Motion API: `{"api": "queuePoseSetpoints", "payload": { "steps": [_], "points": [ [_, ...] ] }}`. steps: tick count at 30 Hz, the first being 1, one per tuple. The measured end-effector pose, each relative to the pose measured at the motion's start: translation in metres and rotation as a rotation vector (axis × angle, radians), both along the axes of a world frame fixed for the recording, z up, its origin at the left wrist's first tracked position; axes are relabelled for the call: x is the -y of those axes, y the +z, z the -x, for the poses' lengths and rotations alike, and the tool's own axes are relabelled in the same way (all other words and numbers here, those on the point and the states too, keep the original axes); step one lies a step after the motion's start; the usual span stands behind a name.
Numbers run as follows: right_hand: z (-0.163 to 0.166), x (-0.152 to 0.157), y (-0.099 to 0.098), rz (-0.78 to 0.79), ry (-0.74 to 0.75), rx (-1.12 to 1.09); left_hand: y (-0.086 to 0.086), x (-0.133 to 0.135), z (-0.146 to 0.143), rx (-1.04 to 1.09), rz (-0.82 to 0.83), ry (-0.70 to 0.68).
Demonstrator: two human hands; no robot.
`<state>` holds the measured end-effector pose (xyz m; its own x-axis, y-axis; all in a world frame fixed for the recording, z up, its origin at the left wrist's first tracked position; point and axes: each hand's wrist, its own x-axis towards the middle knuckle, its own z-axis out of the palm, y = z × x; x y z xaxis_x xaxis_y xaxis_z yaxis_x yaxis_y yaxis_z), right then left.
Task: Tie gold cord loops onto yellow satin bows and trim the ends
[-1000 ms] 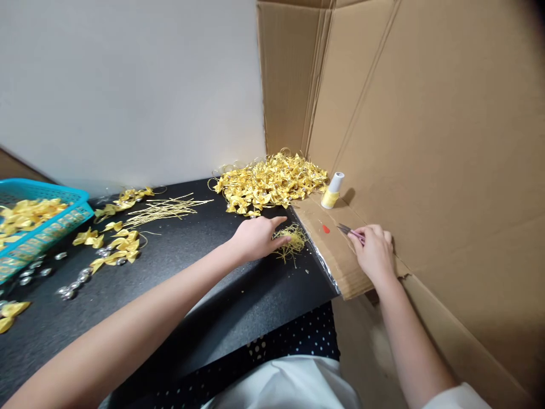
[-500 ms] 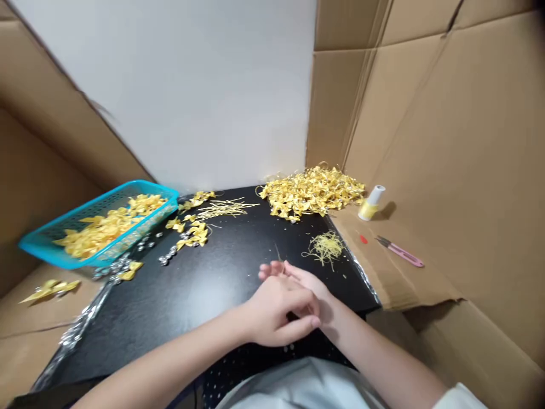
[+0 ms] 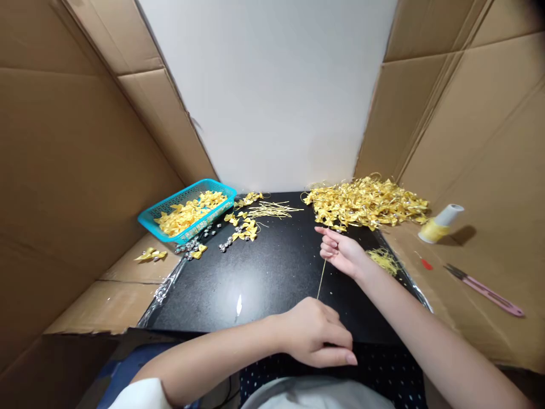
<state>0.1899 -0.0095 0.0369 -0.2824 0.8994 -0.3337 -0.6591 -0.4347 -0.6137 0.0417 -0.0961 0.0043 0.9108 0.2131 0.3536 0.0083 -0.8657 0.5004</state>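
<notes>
The cardboard [image 3: 63, 199] boxes you in left and right, so watch your elbows there. Best room is mid-table [image 3: 276, 278], left of your hands. The gold pile [image 3: 366, 204] sits just beyond your right fingertips, so I'd go sideways, not forward. The blue basket [image 3: 232, 199] is back left, well apart from you.

Your right hand [image 3: 343, 253] is curled closed on the cord. Your left hand [image 3: 317, 335] is lower, by the near edge; can't tell if it's gripping, its back hides the fingers.

The pink snips [image 3: 485, 289] lie past the foil edge on the right. Those scraps [image 3: 384, 261] look right beside your right wrist, easy snag imo.

The cord [image 3: 322, 278] runs straight between your hands. Thin, so probably super light, bendy, a bit slippery. I'd pinch it with fingertips near each end, not mid-length.
</notes>
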Motion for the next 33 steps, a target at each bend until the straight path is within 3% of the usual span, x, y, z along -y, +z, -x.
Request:
{"api": "queuePoseSetpoints", "payload": {
  "steps": [6, 8, 9, 11, 13, 14, 16, 21, 27, 29, 31, 33],
  "points": [
    [-0.003, -0.015, 0.0, -0.366, -0.12, 0.363, 0.022, -0.007, 0.023, -0.07, 0.066, 0.061],
    [-0.008, -0.018, -0.004, -0.432, -0.127, 0.467, 0.03, -0.015, 0.043, -0.021, 0.018, 0.167],
    [-0.009, -0.018, -0.007, -0.456, -0.134, 0.507, 0.033, -0.023, 0.055, 0.015, -0.004, 0.307],
    [-0.01, -0.018, -0.015, -0.499, -0.15, 0.571, 0.034, -0.047, 0.083, 0.094, -0.051, 0.751],
    [-0.006, -0.017, -0.023, -0.531, -0.152, 0.62, 0.032, -0.077, 0.11, 0.007, -0.102, 1.182],
    [-0.004, -0.017, -0.027, -0.541, -0.147, 0.639, 0.031, -0.092, 0.121, -0.097, -0.112, 1.341],
    [-0.001, -0.016, -0.034, -0.554, -0.128, 0.678, 0.028, -0.115, 0.135, -0.256, -0.107, 1.481],
    [-0.002, -0.016, -0.047, -0.538, -0.128, 0.77, 0.026, -0.134, 0.132, -0.291, -0.013, 1.452],
    [-0.001, -0.015, -0.05, -0.546, -0.165, 0.759, 0.026, -0.126, 0.123, -0.027, 0.16, 1.407],
    [0.002, -0.012, -0.047, -0.557, -0.174, 0.746, 0.026, -0.123, 0.113, 0.131, 0.285, 1.348],
    [0.007, -0.008, -0.044, -0.568, -0.189, 0.686, 0.025, -0.119, 0.093, 0.341, 0.529, 1.214],
    [0.01, -0.004, -0.041, -0.549, -0.171, 0.567, 0.023, -0.114, 0.068, 0.409, 0.701, 1.077]
  ]
}}
